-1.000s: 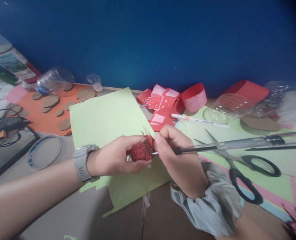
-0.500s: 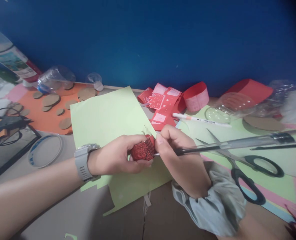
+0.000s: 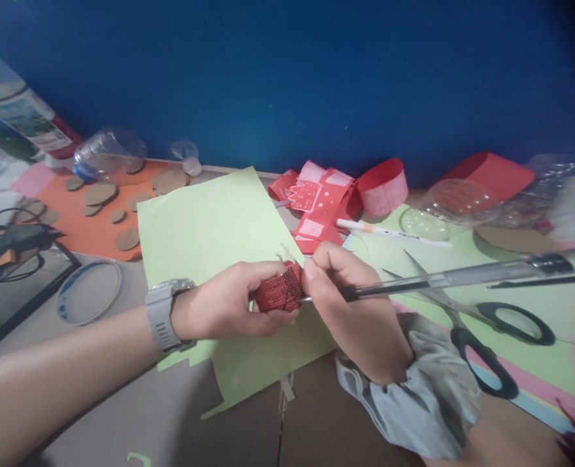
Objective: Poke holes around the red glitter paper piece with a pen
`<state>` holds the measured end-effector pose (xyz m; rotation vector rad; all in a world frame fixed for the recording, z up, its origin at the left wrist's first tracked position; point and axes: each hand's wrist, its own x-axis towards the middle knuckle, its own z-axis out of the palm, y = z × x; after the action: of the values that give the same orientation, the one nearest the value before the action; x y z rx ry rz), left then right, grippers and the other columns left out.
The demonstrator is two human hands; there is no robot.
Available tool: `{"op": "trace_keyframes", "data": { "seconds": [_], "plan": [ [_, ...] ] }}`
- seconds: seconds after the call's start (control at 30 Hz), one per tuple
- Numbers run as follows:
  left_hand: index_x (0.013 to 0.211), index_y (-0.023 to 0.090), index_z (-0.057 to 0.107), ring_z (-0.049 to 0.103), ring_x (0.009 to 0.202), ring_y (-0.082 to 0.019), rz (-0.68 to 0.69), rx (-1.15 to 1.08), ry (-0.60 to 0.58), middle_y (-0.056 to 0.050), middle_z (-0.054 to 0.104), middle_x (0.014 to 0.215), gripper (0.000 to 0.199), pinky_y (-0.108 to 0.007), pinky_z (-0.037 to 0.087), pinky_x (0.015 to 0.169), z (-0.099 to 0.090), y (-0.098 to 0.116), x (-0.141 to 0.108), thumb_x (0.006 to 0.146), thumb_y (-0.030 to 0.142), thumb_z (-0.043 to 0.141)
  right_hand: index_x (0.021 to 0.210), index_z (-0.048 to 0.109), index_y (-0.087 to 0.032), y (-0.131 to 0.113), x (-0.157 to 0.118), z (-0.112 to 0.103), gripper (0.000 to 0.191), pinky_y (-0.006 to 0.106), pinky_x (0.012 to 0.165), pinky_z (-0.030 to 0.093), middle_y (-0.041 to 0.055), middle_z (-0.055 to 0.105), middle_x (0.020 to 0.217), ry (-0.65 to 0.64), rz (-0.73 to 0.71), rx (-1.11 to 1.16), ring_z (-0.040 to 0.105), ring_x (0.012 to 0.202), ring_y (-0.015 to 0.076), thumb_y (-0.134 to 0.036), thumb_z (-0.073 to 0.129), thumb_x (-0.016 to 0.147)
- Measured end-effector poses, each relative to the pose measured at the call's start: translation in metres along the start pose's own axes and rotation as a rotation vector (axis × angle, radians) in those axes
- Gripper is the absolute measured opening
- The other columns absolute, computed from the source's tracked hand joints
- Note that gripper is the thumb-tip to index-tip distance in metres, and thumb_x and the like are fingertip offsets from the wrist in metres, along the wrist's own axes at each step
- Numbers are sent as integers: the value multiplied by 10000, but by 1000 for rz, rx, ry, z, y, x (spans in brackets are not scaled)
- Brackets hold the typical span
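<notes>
My left hand (image 3: pixel 238 298), with a grey watch on its wrist, is closed around a small red piece with a dark checked pattern (image 3: pixel 278 292). My right hand (image 3: pixel 350 311) is closed, with a clear-barrelled ballpoint pen (image 3: pixel 462 275) running through its grip. The pen's metal tip points at the red piece. Thumb and forefinger of the right hand pinch close beside that piece's edge; what lies between them is too small to make out. Under both hands are light green sheets of paper (image 3: pixel 209 227).
Scissors (image 3: pixel 455 308) lie partly open on coloured paper at the right. Behind the hands are red paper shapes (image 3: pixel 323 201) and a white marker (image 3: pixel 389 232). Cardboard discs (image 3: pixel 100 193) on orange paper (image 3: pixel 87 224), a tape ring (image 3: pixel 89 293) and a glue gun (image 3: pixel 12 250) occupy the left.
The view has shifted very slightly. Both hands keep their grips and their places, and nothing else has visibly moved.
</notes>
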<state>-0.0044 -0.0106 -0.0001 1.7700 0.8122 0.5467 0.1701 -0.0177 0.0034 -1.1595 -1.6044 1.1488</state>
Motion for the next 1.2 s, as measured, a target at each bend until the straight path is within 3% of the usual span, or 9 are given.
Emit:
{"op": "trace_keyframes", "data": {
  "seconds": [1.2],
  "plan": [
    [802,155,527,408,559,-68,-19,17,0,42,490,671,95,-176,346,508,0,1,-1,781,168,618,613,298,-205,-1,-1,0,287,212,441,233,-66,271,552,1,38,21,267,491,70,-122,441,847]
  ]
}}
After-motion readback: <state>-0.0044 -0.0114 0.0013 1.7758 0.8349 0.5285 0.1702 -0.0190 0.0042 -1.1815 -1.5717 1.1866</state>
